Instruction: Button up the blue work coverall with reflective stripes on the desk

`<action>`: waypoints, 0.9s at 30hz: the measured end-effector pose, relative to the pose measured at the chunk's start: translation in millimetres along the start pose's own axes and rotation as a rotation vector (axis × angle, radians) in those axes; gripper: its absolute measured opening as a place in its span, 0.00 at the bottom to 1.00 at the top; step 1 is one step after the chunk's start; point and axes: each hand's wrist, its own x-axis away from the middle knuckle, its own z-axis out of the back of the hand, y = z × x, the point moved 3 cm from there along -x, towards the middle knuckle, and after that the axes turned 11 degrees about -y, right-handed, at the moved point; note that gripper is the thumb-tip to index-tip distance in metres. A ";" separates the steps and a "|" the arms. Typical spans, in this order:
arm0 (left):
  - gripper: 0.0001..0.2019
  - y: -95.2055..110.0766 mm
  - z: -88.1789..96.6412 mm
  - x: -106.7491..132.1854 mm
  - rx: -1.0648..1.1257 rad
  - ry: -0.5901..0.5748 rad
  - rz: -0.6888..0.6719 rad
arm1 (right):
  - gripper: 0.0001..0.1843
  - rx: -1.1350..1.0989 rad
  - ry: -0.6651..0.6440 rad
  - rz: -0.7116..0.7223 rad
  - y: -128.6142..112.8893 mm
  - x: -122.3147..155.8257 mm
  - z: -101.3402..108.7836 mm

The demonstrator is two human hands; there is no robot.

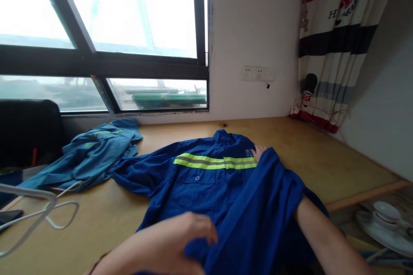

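Note:
A dark blue work jacket (200, 193) lies front up on the table, its collar toward the window. A yellow-green band with a grey stripe crosses its chest. The sleeve on the right (254, 215) is folded across the front and drapes over my right forearm. My right hand (259, 154) rests by the chest band, fingers stretched against the fabric, with the rest hidden behind the sleeve. Slightly blurred, my left hand (183, 240) hovers over the lower front beside the folded sleeve. Its fingers are bent and apart from the thumb, with nothing between them.
A lighter blue garment (100, 146) lies crumpled at the left, near a dark chair back (29, 129). A white cable (48, 210) loops over the wooden table (97, 223). Cups and a saucer (383, 223) sit below the table edge at right. A curtain (332, 51) hangs in the corner.

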 end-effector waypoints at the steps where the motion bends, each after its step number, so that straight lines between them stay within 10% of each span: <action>1: 0.16 -4.3 20.0 -18.9 -0.001 0.094 -0.005 | 0.19 0.016 0.022 0.019 -13.1 7.5 -1.1; 6: 0.14 -50.8 106.5 -154.9 -0.085 0.616 0.002 | 0.18 0.094 0.078 0.451 -112.0 67.7 1.4; 11: 0.14 -77.5 118.8 -282.6 -0.338 0.413 0.079 | 0.17 0.159 -0.163 0.731 -163.1 117.3 -4.6; 17: 0.15 -108.5 94.8 -316.4 -0.557 0.263 0.162 | 0.16 0.221 0.207 -0.044 -53.9 78.6 50.7; 20: 0.19 -120.4 97.8 -309.1 -0.633 0.363 0.190 | 0.21 0.256 0.007 -0.433 34.7 51.5 81.6; 23: 0.23 -124.3 102.0 -302.6 -0.708 0.467 0.231 | 0.18 0.262 -0.265 -0.463 87.7 31.3 92.0; 27: 0.23 -130.1 102.9 -298.7 -0.673 0.535 0.279 | 0.19 0.384 0.129 -0.421 89.5 18.7 96.5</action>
